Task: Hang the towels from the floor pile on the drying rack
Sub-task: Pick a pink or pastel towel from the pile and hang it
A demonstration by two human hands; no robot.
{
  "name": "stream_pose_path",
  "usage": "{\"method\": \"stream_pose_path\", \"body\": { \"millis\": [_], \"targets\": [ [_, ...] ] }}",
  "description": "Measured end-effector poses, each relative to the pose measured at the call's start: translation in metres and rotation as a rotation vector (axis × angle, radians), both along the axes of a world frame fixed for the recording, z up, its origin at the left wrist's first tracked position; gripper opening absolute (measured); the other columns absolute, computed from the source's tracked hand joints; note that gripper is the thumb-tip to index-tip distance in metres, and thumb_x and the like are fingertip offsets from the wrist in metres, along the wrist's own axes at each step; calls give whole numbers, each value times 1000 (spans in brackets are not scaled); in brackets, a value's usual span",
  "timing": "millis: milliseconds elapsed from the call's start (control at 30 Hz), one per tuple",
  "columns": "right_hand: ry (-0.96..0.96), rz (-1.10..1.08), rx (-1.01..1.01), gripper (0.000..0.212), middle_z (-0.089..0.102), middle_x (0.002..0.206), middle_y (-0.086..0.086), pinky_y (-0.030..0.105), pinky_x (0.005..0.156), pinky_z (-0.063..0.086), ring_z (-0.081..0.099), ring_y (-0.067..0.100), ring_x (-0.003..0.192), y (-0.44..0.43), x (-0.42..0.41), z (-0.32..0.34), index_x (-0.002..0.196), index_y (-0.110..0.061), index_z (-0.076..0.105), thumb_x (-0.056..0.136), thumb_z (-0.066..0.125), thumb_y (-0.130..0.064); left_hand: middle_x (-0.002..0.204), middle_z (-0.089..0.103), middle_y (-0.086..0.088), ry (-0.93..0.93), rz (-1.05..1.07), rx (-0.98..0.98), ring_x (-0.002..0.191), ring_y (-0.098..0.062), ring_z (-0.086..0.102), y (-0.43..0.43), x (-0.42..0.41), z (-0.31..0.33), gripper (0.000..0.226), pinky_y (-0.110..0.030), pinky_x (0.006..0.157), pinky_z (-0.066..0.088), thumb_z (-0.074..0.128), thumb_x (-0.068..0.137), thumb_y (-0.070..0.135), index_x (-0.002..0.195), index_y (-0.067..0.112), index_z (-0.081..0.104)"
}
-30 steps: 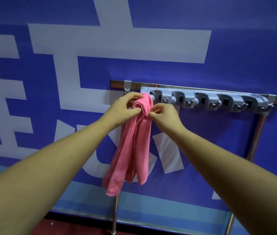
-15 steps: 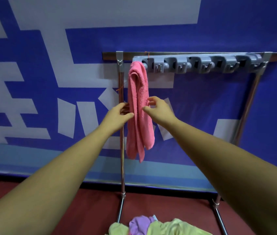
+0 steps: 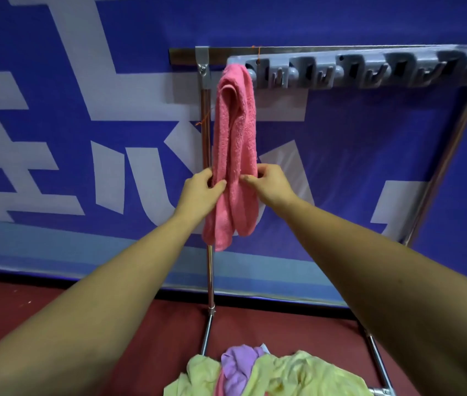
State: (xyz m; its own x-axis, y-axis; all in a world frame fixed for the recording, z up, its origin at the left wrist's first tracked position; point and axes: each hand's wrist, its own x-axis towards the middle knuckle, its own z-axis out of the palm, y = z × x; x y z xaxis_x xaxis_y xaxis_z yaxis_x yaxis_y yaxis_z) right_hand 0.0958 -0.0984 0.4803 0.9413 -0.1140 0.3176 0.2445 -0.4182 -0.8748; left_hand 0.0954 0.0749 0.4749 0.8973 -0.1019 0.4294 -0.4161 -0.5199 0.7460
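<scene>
I see a pink towel [image 3: 235,144] hanging on the drying rack [image 3: 206,155]. It hangs from the left end of the rack's grey hook strip [image 3: 369,72], just beside the rack's left pole. The towel is folded over at the top, and its two long parts hang down side by side. The bottom ends reach about halfway down the rack.

My left hand [image 3: 199,192] is on the side of the towel next to the rack's left pole. Its thumb and fingers are curled and pinch the towel's edge. My right hand [image 3: 269,187] is on the towel's other side, further in under the hook strip. Its thumb and fingers pinch that edge too. Both hands hold the towel low down, well below the rack's top bar. They are close to each other, with only the towel between them.

The other hooks on the rack's strip are blurry, so I cannot tell much about them.

The floor pile [image 3: 278,372] lies on the red floor [image 3: 26,310] between the rack's two feet. It has yellow-green towels in it, with a purple towel [image 3: 238,364] on top near the rack's left foot.

Behind the rack is a blue wall [image 3: 340,24] with big white shapes.
</scene>
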Motion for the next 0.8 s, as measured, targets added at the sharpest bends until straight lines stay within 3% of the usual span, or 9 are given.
{"method": "stream_pose_path", "body": {
  "millis": [100, 200, 367, 467, 567, 667, 800],
  "targets": [
    [-14, -42, -5, 18, 71, 83, 7, 35, 72, 53, 61, 14, 73, -4, 10, -12, 88, 2, 71, 91, 67, -15, 78, 65, 15, -28, 24, -16, 71, 0, 63, 1, 8, -5, 8, -19, 63, 52, 58, 95, 22, 96, 26, 64],
    [11, -53, -2, 20, 68, 78, 8, 34, 66, 49, 56, 12, 70, -9, 15, -28, 85, 4, 69, 90, 67, -16, 69, 60, 15, -86, 67, -57, 57, 9, 55, 3, 13, -3, 17, -10, 53, 38, 57, 96, 19, 82, 30, 59],
    [15, -29, 85, 21, 64, 73, 7, 33, 64, 49, 56, 13, 67, -12, 13, -47, 85, 7, 67, 90, 67, -13, 92, 72, 5, -72, 18, -107, 82, -9, 67, 7, 15, 3, 20, -22, 72, 53, 57, 94, 19, 110, 22, 68],
    [-26, 4, 73, 15, 72, 83, 14, 38, 71, 55, 60, 12, 72, -7, 4, -49, 89, 0, 70, 89, 69, -14, 100, 73, 5, 2, -36, -90, 90, -12, 70, 9, 10, -4, 27, -32, 82, 57, 60, 91, 21, 118, 23, 65],
    [25, 34, 34, 27, 75, 95, 1, 41, 83, 57, 67, 10, 83, -6, -10, -64, 102, -13, 71, 84, 71, -33, 107, 71, 4, 117, -50, -22, 96, -13, 68, 16, 5, -29, 35, -35, 88, 55, 63, 89, 19, 123, 24, 60],
    [164, -42, -271, 49, 70, 115, 1, 43, 92, 52, 65, 21, 103, -11, -32, -102, 118, -15, 64, 84, 66, -49, 119, 68, 1, 236, -80, 112, 106, -17, 65, 24, -1, -66, 46, -33, 93, 50, 66, 87, 18, 132, 20, 54],
    [280, -92, -467, 56, 61, 132, 15, 46, 102, 45, 55, 34, 124, -19, -59, -167, 131, -6, 55, 91, 61, -44, 113, 69, -2, 411, -17, 164, 106, -20, 65, 27, -9, -128, 37, -30, 89, 47, 66, 89, 18, 125, 12, 58]
  ]
}}
